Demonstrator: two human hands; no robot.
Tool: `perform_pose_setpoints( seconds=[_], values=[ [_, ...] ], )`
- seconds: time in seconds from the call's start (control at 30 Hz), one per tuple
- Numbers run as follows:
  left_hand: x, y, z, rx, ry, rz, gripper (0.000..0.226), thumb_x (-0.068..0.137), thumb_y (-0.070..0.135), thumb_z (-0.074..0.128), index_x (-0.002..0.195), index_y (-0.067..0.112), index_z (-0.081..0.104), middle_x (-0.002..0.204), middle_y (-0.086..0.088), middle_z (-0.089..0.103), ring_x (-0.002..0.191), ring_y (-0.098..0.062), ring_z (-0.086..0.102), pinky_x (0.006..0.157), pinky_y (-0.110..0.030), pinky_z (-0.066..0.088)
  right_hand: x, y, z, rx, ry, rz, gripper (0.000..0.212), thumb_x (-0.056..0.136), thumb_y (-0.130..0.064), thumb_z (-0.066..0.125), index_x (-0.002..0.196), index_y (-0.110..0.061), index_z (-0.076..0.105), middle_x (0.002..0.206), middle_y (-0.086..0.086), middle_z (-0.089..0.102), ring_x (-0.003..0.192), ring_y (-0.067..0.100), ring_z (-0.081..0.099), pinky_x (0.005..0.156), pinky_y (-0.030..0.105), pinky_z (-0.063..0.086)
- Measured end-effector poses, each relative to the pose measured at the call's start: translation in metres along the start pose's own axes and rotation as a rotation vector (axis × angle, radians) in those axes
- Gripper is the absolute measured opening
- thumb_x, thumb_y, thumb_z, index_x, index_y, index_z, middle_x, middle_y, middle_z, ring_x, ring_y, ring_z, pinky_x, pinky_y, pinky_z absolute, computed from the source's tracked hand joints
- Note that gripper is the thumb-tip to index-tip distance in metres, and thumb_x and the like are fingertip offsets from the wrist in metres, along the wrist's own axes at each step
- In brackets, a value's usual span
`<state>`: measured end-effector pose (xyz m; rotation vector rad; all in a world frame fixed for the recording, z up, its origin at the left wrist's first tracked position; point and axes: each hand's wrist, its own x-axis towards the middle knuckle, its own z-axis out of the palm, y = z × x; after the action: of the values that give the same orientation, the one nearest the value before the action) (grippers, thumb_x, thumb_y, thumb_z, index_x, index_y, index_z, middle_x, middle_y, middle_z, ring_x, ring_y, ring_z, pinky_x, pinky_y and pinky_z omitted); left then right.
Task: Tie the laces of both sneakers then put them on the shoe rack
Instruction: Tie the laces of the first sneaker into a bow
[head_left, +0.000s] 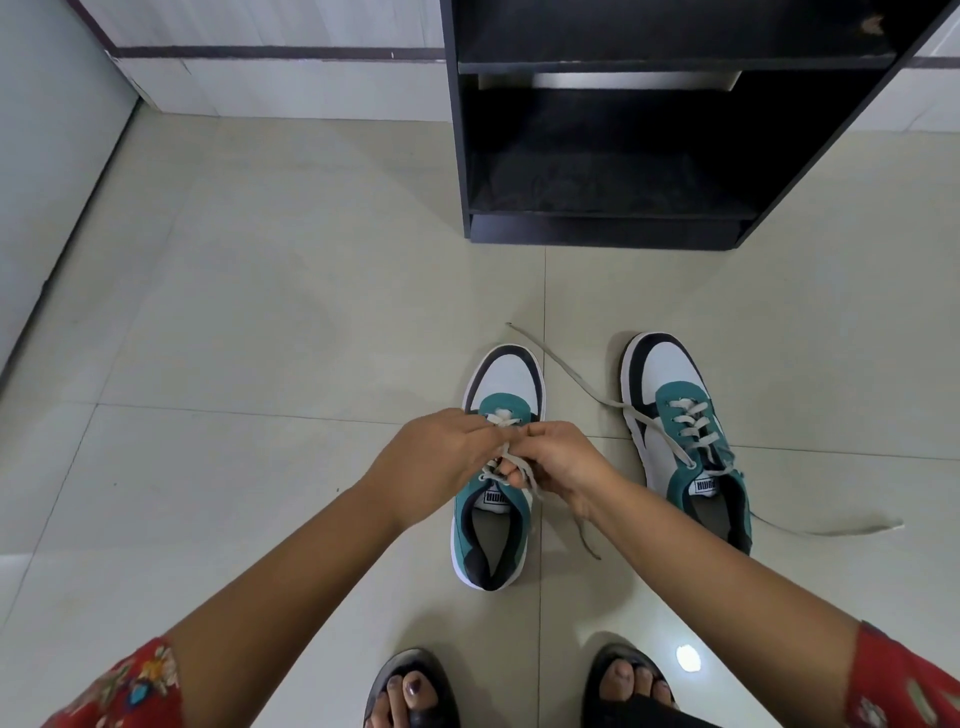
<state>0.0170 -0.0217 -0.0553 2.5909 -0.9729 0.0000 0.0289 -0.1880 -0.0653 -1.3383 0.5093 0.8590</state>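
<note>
Two teal, white and black sneakers stand on the tiled floor, toes pointing away from me. Over the left sneaker (496, 519) my left hand (441, 457) and my right hand (558, 457) meet, both pinching its grey laces (511, 462), which loop between my fingers. One lace end trails down to the floor on the shoe's right. The right sneaker (685, 441) sits apart with its laces untied, one end (561, 364) stretched far left and the other (831, 531) lying out to the right. A black shoe rack (597, 228) with bare shelves stands just beyond the sneakers.
My two feet in black sandals (410, 691) are at the bottom edge, close behind the sneakers. A white wall with a dark stripe (260, 52) runs behind the rack, and a pale panel (47, 182) closes the left side. Beige floor tiles stretch out to the left.
</note>
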Motion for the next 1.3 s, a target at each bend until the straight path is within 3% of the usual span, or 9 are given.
perform_pose_setpoints(
  seconds=[0.23, 0.3, 0.47, 0.6, 0.77, 0.87, 1.0, 1.2, 1.3],
  values=[
    [0.006, -0.007, 0.000, 0.121, -0.136, -0.124, 0.015, 0.080, 0.009, 0.070, 0.094, 0.011, 0.069, 0.083, -0.005, 0.065, 0.077, -0.022, 0.058, 0.053, -0.034, 0.053, -0.004, 0.006, -0.007, 0.126, -0.131, -0.031, 0.014, 0.092, -0.018, 0.055, 0.083, -0.011, 0.064, 0.062, 0.002, 0.064, 0.052, 0.010, 0.057, 0.056, 0.020, 0.049],
    [0.008, -0.002, -0.003, -0.122, -0.222, -0.345, 0.017, 0.091, 0.017, 0.054, 0.100, 0.009, 0.066, 0.090, -0.005, 0.062, 0.080, -0.019, 0.054, 0.067, -0.029, 0.044, -0.007, 0.013, -0.007, 0.138, -0.107, -0.094, 0.023, 0.092, -0.030, 0.054, 0.075, -0.015, 0.056, 0.064, 0.004, 0.060, 0.056, 0.012, 0.054, 0.062, 0.025, 0.045],
    [0.012, -0.001, -0.017, -1.052, -0.435, -0.831, 0.013, 0.078, 0.019, 0.056, 0.081, 0.008, 0.063, 0.065, 0.002, 0.051, 0.062, -0.011, 0.045, 0.056, -0.024, 0.036, -0.009, 0.034, 0.002, -0.148, 0.032, -0.414, 0.037, 0.088, -0.030, 0.062, 0.057, -0.011, 0.057, 0.066, 0.004, 0.053, 0.063, 0.011, 0.051, 0.068, 0.024, 0.042],
    [0.008, -0.005, -0.018, -1.162, -0.432, -0.902, 0.015, 0.070, 0.024, 0.056, 0.076, 0.012, 0.063, 0.061, 0.004, 0.054, 0.061, -0.012, 0.048, 0.056, -0.024, 0.037, -0.014, 0.042, 0.002, -0.287, 0.104, -0.544, 0.021, 0.084, -0.022, 0.068, 0.063, -0.025, 0.063, 0.085, -0.001, 0.057, 0.079, 0.006, 0.057, 0.077, 0.021, 0.046],
    [0.003, -0.007, -0.015, -1.217, -0.387, -0.932, 0.012, 0.084, 0.017, 0.060, 0.087, 0.010, 0.069, 0.067, 0.000, 0.062, 0.060, -0.011, 0.057, 0.054, -0.021, 0.046, -0.016, 0.034, -0.003, -0.426, 0.090, -0.496, 0.025, 0.086, -0.021, 0.066, 0.063, -0.010, 0.064, 0.094, -0.008, 0.057, 0.091, 0.005, 0.058, 0.083, 0.019, 0.043],
    [-0.003, -0.009, -0.012, -1.117, -0.288, -0.952, 0.019, 0.091, 0.012, 0.054, 0.094, 0.009, 0.073, 0.072, -0.002, 0.070, 0.062, -0.014, 0.061, 0.058, -0.024, 0.051, -0.023, 0.023, -0.009, -0.565, 0.089, -0.447, 0.027, 0.086, -0.021, 0.064, 0.059, -0.022, 0.062, 0.098, -0.004, 0.059, 0.090, 0.006, 0.058, 0.077, 0.021, 0.039],
    [-0.019, -0.021, -0.009, -0.522, -0.182, -0.759, 0.019, 0.089, 0.016, 0.057, 0.093, 0.016, 0.075, 0.079, -0.005, 0.074, 0.069, -0.018, 0.066, 0.071, -0.033, 0.053, -0.034, 0.010, -0.026, -0.654, 0.117, -0.294, 0.027, 0.093, -0.023, 0.053, 0.068, -0.023, 0.063, 0.101, 0.004, 0.059, 0.093, 0.016, 0.055, 0.083, 0.030, 0.040],
    [-0.037, -0.021, 0.005, -0.257, -0.188, -0.690, 0.019, 0.091, 0.029, 0.054, 0.090, 0.022, 0.072, 0.088, 0.004, 0.072, 0.078, -0.015, 0.062, 0.072, -0.032, 0.048, -0.031, 0.025, -0.037, 0.437, -0.169, -0.179, 0.033, 0.095, -0.015, 0.041, 0.066, -0.011, 0.057, 0.070, 0.000, 0.066, 0.059, 0.011, 0.063, 0.047, 0.019, 0.045],
    [-0.041, -0.024, 0.012, -0.115, -0.143, -0.678, 0.019, 0.093, 0.032, 0.049, 0.095, 0.025, 0.066, 0.096, 0.007, 0.069, 0.081, -0.018, 0.062, 0.068, -0.031, 0.045, -0.024, 0.037, -0.038, 0.499, -0.120, -0.088, 0.032, 0.090, -0.019, 0.045, 0.058, -0.020, 0.041, 0.054, -0.004, 0.050, 0.044, 0.010, 0.051, 0.041, 0.018, 0.039]
  ],
)
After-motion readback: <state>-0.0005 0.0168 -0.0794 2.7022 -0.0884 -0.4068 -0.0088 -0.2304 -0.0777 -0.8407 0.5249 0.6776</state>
